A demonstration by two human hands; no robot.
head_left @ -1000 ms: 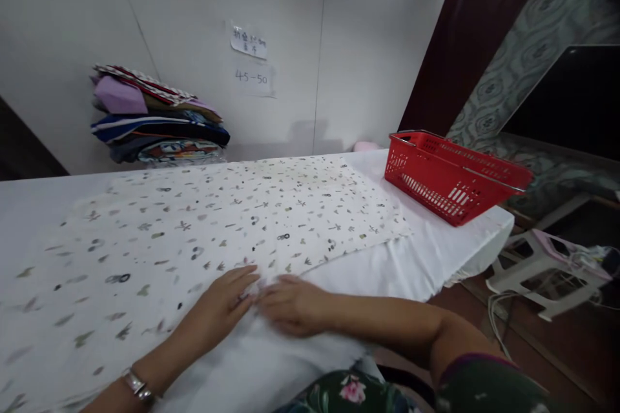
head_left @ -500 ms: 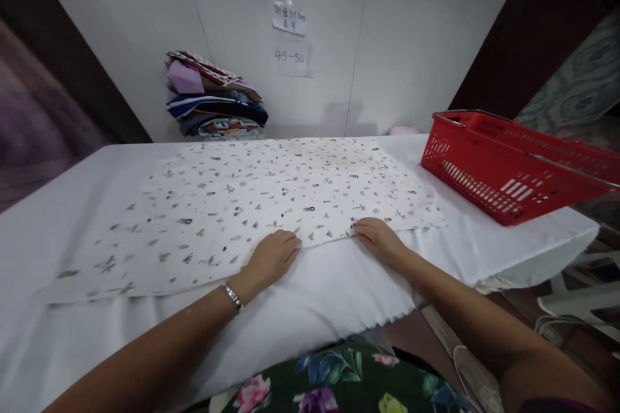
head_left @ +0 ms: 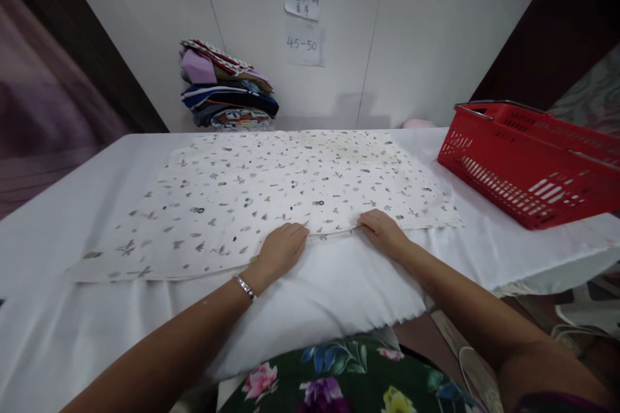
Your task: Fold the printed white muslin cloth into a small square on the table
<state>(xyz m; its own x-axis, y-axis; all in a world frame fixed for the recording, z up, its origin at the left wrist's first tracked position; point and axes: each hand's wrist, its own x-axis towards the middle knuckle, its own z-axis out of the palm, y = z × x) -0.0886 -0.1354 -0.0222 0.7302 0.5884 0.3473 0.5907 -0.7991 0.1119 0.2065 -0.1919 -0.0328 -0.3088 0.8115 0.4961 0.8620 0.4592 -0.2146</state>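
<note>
A white cloth (head_left: 271,187) printed with small plant-like motifs in grey and olive lies spread over the table, its near edge towards me. My left hand (head_left: 283,246) pinches that near edge a little left of the middle, fingertips hidden under and behind the fabric. A short way to the right, my right hand (head_left: 380,229) is closed on the same edge. Between the two hands the edge is slightly lifted, and a strip of the layer beneath shows. A silver bracelet (head_left: 245,287) sits on my left wrist.
The table (head_left: 334,297) wears a white cover. At its right stands a red plastic basket (head_left: 527,174) with metal handles. A stack of folded fabrics (head_left: 227,87) rests at the back left against the wall, where paper signs (head_left: 304,44) hang.
The cloth's near edge between my hands has lifted slightly, uncovering part of a lower layer. Both hands keep hold of it. The whole view has shifted a little.
</note>
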